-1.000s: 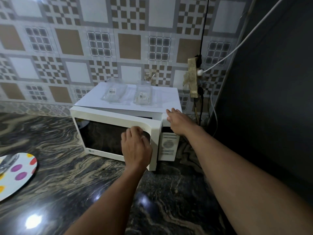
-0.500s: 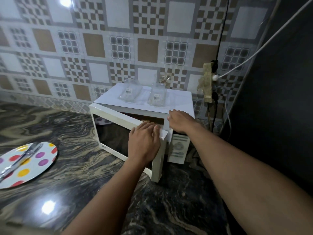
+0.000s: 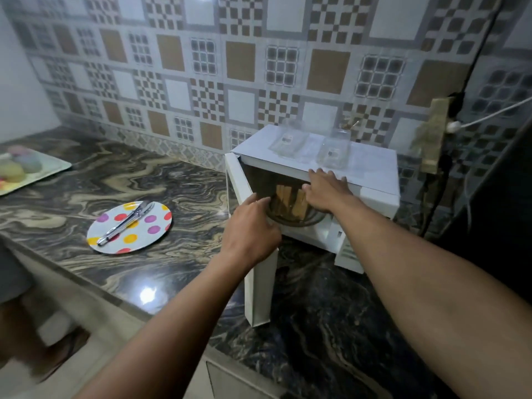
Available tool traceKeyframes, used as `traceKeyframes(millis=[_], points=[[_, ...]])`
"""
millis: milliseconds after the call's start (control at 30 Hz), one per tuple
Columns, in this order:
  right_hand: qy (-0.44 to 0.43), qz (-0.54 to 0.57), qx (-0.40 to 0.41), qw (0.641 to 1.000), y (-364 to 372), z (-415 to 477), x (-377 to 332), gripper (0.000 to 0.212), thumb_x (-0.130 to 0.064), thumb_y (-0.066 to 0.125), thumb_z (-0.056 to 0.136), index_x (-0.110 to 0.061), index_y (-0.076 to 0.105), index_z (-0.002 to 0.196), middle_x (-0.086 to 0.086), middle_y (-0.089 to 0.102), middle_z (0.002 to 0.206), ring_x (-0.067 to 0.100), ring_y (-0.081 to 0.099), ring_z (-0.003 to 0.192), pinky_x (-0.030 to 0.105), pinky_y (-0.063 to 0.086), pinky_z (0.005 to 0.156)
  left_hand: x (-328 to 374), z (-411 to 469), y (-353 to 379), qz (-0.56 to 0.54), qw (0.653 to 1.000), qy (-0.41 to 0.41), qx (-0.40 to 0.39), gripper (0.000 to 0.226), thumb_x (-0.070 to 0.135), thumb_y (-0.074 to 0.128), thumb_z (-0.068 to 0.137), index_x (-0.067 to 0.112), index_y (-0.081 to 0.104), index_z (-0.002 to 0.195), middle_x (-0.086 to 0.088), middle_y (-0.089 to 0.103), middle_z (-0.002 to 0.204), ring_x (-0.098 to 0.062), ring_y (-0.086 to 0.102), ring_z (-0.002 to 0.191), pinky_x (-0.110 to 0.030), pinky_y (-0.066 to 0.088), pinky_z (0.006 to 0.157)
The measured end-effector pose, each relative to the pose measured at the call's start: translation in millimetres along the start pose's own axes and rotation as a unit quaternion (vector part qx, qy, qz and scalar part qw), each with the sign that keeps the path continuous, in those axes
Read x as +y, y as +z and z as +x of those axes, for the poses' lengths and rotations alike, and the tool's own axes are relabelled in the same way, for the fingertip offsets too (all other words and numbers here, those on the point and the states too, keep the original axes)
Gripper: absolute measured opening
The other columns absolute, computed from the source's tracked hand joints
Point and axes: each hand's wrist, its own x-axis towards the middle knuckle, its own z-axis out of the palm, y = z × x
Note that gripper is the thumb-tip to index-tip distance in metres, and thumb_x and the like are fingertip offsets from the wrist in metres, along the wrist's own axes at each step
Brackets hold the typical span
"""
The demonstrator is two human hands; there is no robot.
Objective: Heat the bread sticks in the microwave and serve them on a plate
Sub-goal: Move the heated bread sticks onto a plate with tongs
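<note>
The white microwave [image 3: 371, 174] stands on the counter with its door [image 3: 259, 289] swung wide open toward me. Inside, tan bread sticks [image 3: 288, 201] stand in a glass bowl [image 3: 302, 221]. My left hand [image 3: 253, 226] is at the bowl's left rim with fingers spread, holding nothing that I can see. My right hand [image 3: 325, 188] is in front of the cavity's upper right, fingers lying on the microwave's top front edge. A polka-dot plate [image 3: 144, 234] lies to the left with metal tongs [image 3: 126, 223] on it.
Two clear plastic containers [image 3: 334, 151] sit on the microwave's top. A tray [image 3: 43, 168] with pale round items is at the far left. A wall socket with cables [image 3: 431, 139] hangs right of the microwave, beside a dark tall surface [image 3: 503, 197].
The door has swung from nearly closed to fully open, exposing the bowl of bread sticks. My left hand has left the door and moved to the bowl; my right hand slid along the top edge.
</note>
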Motion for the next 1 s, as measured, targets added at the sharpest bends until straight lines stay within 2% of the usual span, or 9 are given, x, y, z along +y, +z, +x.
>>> traceKeyframes(millis=[67,133,267,333,467,533,700,800,1000], points=[[-0.027,0.009,0.006,1.0,2,4,-17,0.049,-0.037,0.033,0.102,-0.013,0.039,0.144,0.009,0.042,0.148,0.033,0.037,0.134,0.057,0.028,0.109,-10,3,-5,0.019,0.999,-0.023,-0.016,0.068,0.016,0.059,0.08,0.011,0.049,0.147,-0.01,0.044,0.154,-0.026,0.042,0.141,-0.034,0.036,0.113],[-0.064,0.035,0.008,0.997,5,8,-38,0.048,-0.037,0.034,0.102,-0.013,0.04,0.144,0.009,0.042,0.148,0.032,0.037,0.135,0.056,0.028,0.111,-21,7,-9,0.038,0.998,-0.036,-0.022,0.066,0.017,0.056,0.078,0.012,0.053,0.143,-0.009,0.05,0.147,-0.029,0.05,0.133,-0.035,0.042,0.105],[-0.164,0.11,-0.041,0.979,11,10,-86,0.055,-0.034,0.032,0.104,-0.026,0.021,0.157,0.007,0.019,0.164,0.025,0.017,0.15,0.054,0.017,0.119,-37,10,-11,0.05,0.998,-0.038,-0.015,0.02,0.016,0.052,0.083,0.011,0.059,0.102,-0.008,0.059,0.112,-0.035,0.059,0.106,-0.038,0.045,0.082],[-0.206,0.127,-0.059,0.968,12,11,-108,0.053,-0.031,0.031,0.106,-0.033,0.018,0.157,0.008,0.013,0.165,0.026,0.014,0.151,0.051,0.015,0.121,-45,8,-16,0.055,0.998,-0.038,-0.005,0.01,0.015,0.05,0.088,0.012,0.055,0.096,-0.01,0.059,0.108,-0.038,0.059,0.103,-0.039,0.043,0.08],[-0.254,0.152,-0.078,0.952,15,16,-132,0.048,-0.029,0.03,0.106,-0.03,0.031,0.154,0.007,0.017,0.164,0.026,0.019,0.15,0.043,0.016,0.121,-58,3,-24,0.073,0.996,-0.056,-0.005,0.023,0.016,0.048,0.093,0.007,0.053,0.114,-0.012,0.056,0.121,-0.038,0.054,0.114,-0.046,0.043,0.092],[-0.255,0.148,-0.085,0.952,18,17,-137,0.048,-0.032,0.029,0.106,-0.032,0.031,0.154,0.005,0.015,0.165,0.025,0.016,0.15,0.047,0.014,0.122,-67,-2,-28,0.112,0.991,-0.078,-0.014,0.032,0.022,0.042,0.098,0.006,0.048,0.124,-0.011,0.052,0.13,-0.035,0.049,0.124,-0.054,0.04,0.101],[-0.261,0.135,-0.067,0.953,25,15,-152,0.052,-0.043,0.025,0.106,-0.03,0.025,0.156,0.002,0.006,0.166,0.019,0.004,0.152,0.056,0.004,0.12,-86,-16,-42,0.21,0.961,-0.176,-0.042,0.064,0.048,0.02,0.104,0.015,0.012,0.158,-0.012,0.026,0.161,-0.035,0.017,0.15,-0.068,0.013,0.114],[-0.267,0.139,-0.051,0.952,32,12,-165,0.058,-0.05,0.024,0.105,-0.024,0.022,0.157,0.003,0.005,0.166,0.017,0.001,0.152,0.053,-0.001,0.12,-96,-21,-51,0.24,0.95,-0.199,-0.034,0.065,0.054,0.012,0.103,0.025,0.003,0.16,-0.015,0.02,0.164,-0.039,0.004,0.153,-0.072,-0.001,0.114],[-0.266,0.15,-0.026,0.952,49,12,-185,0.062,-0.056,0.016,0.103,-0.029,0.014,0.158,0.005,-0.006,0.166,0.019,-0.012,0.152,0.051,-0.008,0.12,-114,-18,-60,0.29,0.927,-0.238,0.01,0.061,0.057,0.006,0.103,0.033,0.009,0.159,-0.016,0.02,0.164,-0.041,0.0,0.153,-0.073,-0.011,0.11]])
